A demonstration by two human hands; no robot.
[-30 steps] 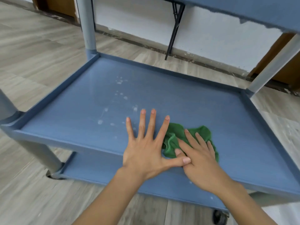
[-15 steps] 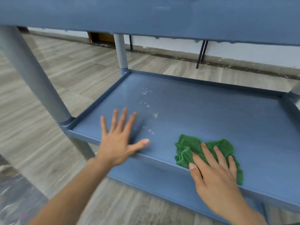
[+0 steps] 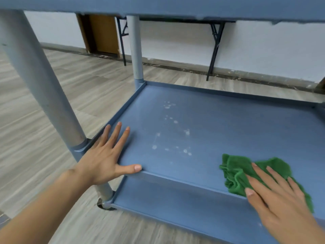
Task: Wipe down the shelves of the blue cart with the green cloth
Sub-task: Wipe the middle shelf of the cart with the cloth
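Note:
The blue cart's middle shelf (image 3: 219, 124) fills the view, with whitish spots (image 3: 173, 136) across its left half. A crumpled green cloth (image 3: 235, 171) lies at the shelf's front right. My right hand (image 3: 274, 194) presses flat on the cloth with the fingers spread, covering its right part. At the shelf's front left corner my left hand (image 3: 105, 155) rests flat and open, its thumb along the front rim. Below the front rim shows the bottom shelf (image 3: 175, 205). The top shelf's underside (image 3: 158, 4) runs across the top of the frame.
Grey cart posts stand at the near left (image 3: 40, 85) and far left (image 3: 135, 50) corners. A castor (image 3: 103, 205) sits under the near-left post. Wood-look flooring lies around the cart. Behind it are a white wall, black folding table legs (image 3: 213, 51) and a brown door (image 3: 103, 32).
My left hand has moved off the cloth leftward to the shelf's front left corner. My right hand stays pressed on the cloth, now further right in view. The view has dropped under the top shelf.

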